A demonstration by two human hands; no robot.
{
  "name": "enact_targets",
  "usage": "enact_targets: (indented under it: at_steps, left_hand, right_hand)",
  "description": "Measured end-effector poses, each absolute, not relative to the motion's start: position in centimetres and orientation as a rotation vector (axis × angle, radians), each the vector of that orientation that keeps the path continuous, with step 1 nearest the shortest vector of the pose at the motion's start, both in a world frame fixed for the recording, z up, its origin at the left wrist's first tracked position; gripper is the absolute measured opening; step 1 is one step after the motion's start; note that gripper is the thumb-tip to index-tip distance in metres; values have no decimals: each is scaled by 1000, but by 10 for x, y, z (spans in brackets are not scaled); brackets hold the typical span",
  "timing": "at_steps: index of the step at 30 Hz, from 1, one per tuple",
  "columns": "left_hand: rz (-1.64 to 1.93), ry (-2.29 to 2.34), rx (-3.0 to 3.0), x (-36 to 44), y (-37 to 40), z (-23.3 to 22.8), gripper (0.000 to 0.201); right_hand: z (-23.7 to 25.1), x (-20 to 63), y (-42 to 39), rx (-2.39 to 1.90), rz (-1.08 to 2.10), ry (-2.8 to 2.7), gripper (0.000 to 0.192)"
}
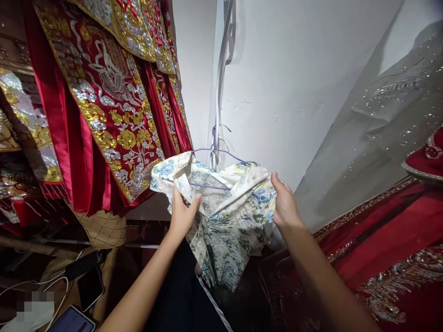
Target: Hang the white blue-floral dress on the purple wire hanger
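Observation:
A white blouse with a blue and yellow floral print (230, 249) hangs on a thin purple wire hanger (224, 151) in front of the wall. My left hand (183, 210) grips the edge of its collar opening, thumb on the outside and fingers partly hidden in the cloth. On the far side, my right hand (284, 200) is closed on the blouse's right shoulder or sleeve edge, with the fingers behind the fabric. Between my hands the neckline lies spread, showing the hanger's lower bar inside.
Red satin garments with gold and silver embroidery (114, 101) hang at left. White straps (219, 83) run down the pale wall (277, 69). A sparkly sheer grey fabric (380, 106) and a red beaded garment (398, 244) are on the right. Phones (71, 320) and cables lie lower left.

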State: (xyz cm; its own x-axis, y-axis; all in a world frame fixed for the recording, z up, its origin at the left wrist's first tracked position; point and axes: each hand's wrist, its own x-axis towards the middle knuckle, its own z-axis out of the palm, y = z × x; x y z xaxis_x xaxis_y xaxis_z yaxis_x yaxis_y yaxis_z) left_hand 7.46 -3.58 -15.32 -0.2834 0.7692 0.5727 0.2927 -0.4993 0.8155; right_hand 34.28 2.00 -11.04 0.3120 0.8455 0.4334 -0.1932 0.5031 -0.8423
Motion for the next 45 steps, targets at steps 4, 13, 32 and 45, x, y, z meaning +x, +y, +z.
enact_targets:
  at_steps: [4, 13, 32, 45]
  left_hand:
    - [1836, 1220, 1501, 88, -30, -155, 27]
    - [1700, 1174, 1236, 99, -103, -187, 26]
    - [1500, 1255, 1438, 137, -115, -279, 20]
    - [1723, 1388, 1191, 140, -121, -290, 25]
  right_hand:
    - [-146, 336, 1, -900, 691, -897, 48]
    - [-238, 234, -69, -1081, 1127, -1221, 46]
    - [-252, 235, -93, -1060, 1361, -1354, 50]
    - [-242, 254, -95, -866, 1948, -1034, 34]
